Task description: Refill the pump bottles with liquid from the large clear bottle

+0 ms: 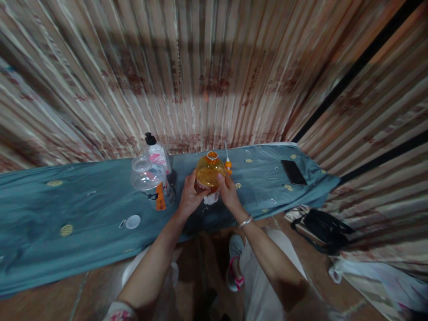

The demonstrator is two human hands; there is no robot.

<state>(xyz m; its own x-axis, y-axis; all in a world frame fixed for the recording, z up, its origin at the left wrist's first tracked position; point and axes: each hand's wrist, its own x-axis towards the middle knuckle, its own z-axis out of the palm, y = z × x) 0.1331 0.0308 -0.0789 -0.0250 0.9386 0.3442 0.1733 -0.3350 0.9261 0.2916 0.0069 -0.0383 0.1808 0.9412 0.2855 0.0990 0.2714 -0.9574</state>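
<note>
Both of my hands are wrapped round an amber see-through bottle [210, 171] with an uncapped round neck. My left hand [192, 194] grips its left side, and my right hand [228, 189] closes on its right side with the thumb on the front. Below the bottle a crumpled white piece [211, 198], perhaps tissue, shows between the hands. Just behind my right hand lies an orange pump top [228, 165] with a pale tube. Left of my hands stand a clear plastic jar [155, 183] with an orange label and a white bottle [158, 154] with a black top.
A blue-green cloth [96, 196] covers the long narrow table. On it are a white round lid [133, 221] at the front left and a black phone [294, 172] at the right. Curtains hang behind; a black bag [323, 227] sits on the floor at right.
</note>
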